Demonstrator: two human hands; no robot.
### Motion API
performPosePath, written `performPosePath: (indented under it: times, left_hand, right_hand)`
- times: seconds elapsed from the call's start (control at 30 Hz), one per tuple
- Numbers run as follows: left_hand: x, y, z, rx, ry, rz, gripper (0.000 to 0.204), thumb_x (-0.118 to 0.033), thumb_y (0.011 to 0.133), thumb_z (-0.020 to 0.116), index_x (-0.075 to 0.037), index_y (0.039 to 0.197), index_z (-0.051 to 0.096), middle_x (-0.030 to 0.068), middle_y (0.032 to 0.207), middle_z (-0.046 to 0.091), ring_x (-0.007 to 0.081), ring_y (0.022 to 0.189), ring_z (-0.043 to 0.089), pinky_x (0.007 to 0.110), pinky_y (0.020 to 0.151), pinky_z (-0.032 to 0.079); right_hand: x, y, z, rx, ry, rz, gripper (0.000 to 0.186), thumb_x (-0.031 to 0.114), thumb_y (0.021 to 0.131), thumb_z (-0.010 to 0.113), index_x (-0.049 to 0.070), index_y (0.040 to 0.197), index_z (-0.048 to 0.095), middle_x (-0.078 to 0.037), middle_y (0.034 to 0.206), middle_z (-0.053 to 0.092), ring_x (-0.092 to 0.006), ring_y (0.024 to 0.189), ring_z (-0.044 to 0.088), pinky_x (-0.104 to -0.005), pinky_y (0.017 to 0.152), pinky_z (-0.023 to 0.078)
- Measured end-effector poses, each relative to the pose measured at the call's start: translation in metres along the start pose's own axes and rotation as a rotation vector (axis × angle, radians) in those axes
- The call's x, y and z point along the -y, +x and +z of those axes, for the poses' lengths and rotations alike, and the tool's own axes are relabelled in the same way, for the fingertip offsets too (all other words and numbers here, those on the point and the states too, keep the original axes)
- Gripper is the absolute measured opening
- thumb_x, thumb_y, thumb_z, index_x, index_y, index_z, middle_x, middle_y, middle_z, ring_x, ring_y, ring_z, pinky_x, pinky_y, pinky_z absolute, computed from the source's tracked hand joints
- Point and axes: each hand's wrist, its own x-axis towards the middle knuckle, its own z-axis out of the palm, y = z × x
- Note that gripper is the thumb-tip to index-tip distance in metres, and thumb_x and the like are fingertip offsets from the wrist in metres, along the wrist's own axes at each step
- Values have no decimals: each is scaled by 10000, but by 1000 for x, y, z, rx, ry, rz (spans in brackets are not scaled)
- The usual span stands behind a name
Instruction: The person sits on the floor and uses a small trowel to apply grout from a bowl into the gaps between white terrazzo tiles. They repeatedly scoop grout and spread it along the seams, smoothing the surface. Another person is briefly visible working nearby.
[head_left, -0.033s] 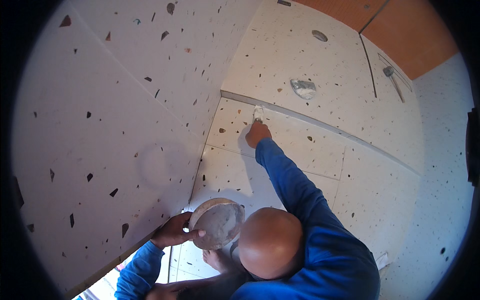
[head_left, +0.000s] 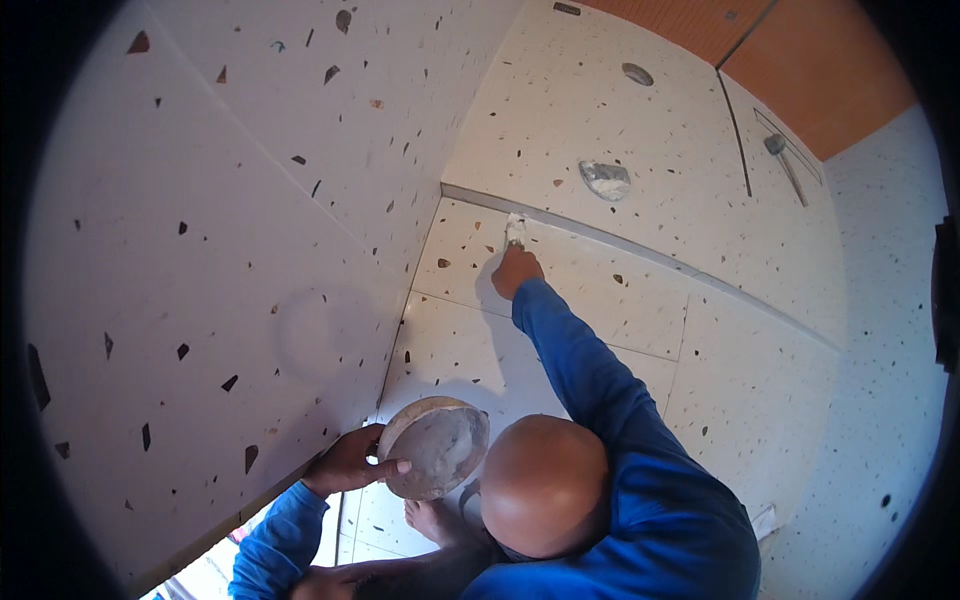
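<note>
My left hand [head_left: 350, 462] grips the rim of a shallow round bowl [head_left: 436, 447], thumb on the near edge. Greyish-white paste coats the bowl's inside. My right arm reaches far forward, and my right hand [head_left: 516, 270] is closed round a small putty knife [head_left: 515, 232]. White paste covers its blade, whose tip touches or nearly touches the narrow grey strip [head_left: 590, 231] along the edge of the speckled tiles [head_left: 560, 262]. The knife's handle is mostly hidden in my fist.
A half-round grey piece smeared with white paste [head_left: 605, 181] lies beyond the strip. Farther off are an oval dark opening [head_left: 637, 74] and a mallet-like object [head_left: 786, 168]. A large speckled panel [head_left: 230, 270] rises at left. A bare foot [head_left: 430, 520] is below the bowl.
</note>
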Motion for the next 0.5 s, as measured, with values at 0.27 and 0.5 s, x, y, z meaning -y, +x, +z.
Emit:
performPosePath:
  times: [0.27,0.5]
  left_hand:
    - [1,3,0,-11,-22,-23,747,-423,810,768,89,1271,478,245,1196,592,333,1161,574,430,1000,464]
    - [6,2,-1,-21,-39,-20,771,-434,803,771,111,1261,473,262,1188,589,349,1164,572,440,1003,465]
  right_hand:
    - [-17,-14,7,-261,186,122,427,160,888,525,-41,1258,455,-318,1156,545,-456,983,619,-462,869,520]
    - [-24,-24,-3,-135,-112,-45,364,126,845,535,-25,1174,514,-243,1101,587,-364,960,656,-426,835,549]
